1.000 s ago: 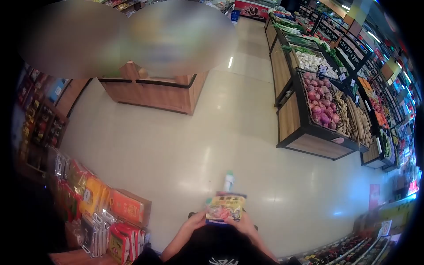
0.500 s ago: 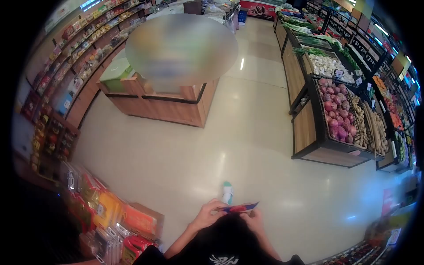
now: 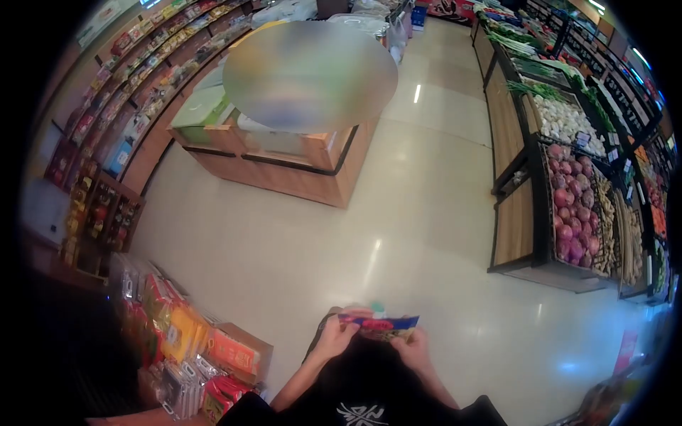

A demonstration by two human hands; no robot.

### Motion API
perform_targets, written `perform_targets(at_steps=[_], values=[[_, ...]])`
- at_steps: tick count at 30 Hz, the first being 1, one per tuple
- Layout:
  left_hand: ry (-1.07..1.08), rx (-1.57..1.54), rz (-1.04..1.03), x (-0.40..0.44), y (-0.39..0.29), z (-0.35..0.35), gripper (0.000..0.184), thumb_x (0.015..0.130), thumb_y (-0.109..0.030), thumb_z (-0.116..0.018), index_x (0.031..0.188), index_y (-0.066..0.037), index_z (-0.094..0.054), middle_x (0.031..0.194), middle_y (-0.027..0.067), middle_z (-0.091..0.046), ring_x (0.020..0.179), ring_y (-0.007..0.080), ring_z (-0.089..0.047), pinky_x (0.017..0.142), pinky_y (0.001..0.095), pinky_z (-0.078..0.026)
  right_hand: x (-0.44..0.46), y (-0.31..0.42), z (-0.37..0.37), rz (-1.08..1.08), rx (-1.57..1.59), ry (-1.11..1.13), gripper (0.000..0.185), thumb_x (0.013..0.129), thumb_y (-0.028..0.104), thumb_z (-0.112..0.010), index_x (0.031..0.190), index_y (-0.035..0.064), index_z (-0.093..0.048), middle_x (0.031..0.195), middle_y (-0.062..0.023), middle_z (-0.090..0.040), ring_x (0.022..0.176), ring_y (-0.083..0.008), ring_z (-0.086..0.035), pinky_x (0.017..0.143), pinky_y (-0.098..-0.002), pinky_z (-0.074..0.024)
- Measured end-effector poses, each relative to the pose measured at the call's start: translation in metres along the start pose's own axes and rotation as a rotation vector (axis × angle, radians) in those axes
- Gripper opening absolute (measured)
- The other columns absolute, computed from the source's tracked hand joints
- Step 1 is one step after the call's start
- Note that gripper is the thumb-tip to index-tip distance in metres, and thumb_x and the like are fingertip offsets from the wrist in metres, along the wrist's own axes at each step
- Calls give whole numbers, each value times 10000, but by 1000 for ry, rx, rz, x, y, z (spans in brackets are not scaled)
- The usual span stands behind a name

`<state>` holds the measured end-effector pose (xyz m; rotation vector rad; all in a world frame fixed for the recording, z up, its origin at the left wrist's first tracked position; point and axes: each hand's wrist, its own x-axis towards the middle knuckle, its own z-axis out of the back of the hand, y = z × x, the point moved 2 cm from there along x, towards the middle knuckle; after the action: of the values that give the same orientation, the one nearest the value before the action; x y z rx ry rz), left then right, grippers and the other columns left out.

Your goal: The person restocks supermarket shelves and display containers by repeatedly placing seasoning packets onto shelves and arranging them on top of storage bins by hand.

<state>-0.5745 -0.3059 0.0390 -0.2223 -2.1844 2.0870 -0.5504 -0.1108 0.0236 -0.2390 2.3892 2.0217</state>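
A small packet (image 3: 380, 324), blue and red with some yellow, is stretched between my two hands in front of my dark shirt. My left hand (image 3: 337, 336) pinches its left end, fingers closed on it. Its right end is gripped by my right hand (image 3: 412, 348). The packet is tilted, and its print is too blurred to read. Just beyond its upper edge shows a bit of white and green, partly hidden.
Red onions (image 3: 572, 206) fill a crate on the produce stand at right. A wooden display counter (image 3: 284, 177) stands ahead at left. Packaged goods (image 3: 186, 334) and an orange box (image 3: 234, 353) are at lower left. Shelves (image 3: 131, 99) line the far left.
The packet's printed front faced up a second ago, then tipped almost edge-on; now part of its face shows again. Both hands stay on it. The view has turned left.
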Motion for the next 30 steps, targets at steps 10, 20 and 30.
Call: perform_targets(at_steps=[10, 20, 30], values=[[80, -69, -38, 70, 16, 61, 267, 841, -2, -583, 1108, 1, -566, 1068, 79, -549, 967, 162, -565, 835, 276, -460, 105, 12, -27, 29, -68, 110, 117, 793, 61, -692, 869, -8, -637, 865, -62, -578, 810, -160, -541, 722, -272, -427], [35, -83, 44, 183, -15, 163, 94, 820, -42, -638, 879, 24, -671, 1017, 85, -528, 954, 179, -550, 837, 298, -442, 240, 21, -116, 87, -31, 53, 99, 759, 45, -719, 848, 11, -691, 696, -31, -520, 620, -110, -462, 575, -245, -354], [-76, -261, 57, 256, 4, 298, 149, 742, 69, -686, 869, -3, -655, 1017, 60, -521, 909, 152, -551, 786, 262, -465, 377, 14, -215, 57, -94, 308, 189, 775, 78, -725, 938, 3, -665, 761, -41, -578, 721, -125, -544, 668, -240, -425]])
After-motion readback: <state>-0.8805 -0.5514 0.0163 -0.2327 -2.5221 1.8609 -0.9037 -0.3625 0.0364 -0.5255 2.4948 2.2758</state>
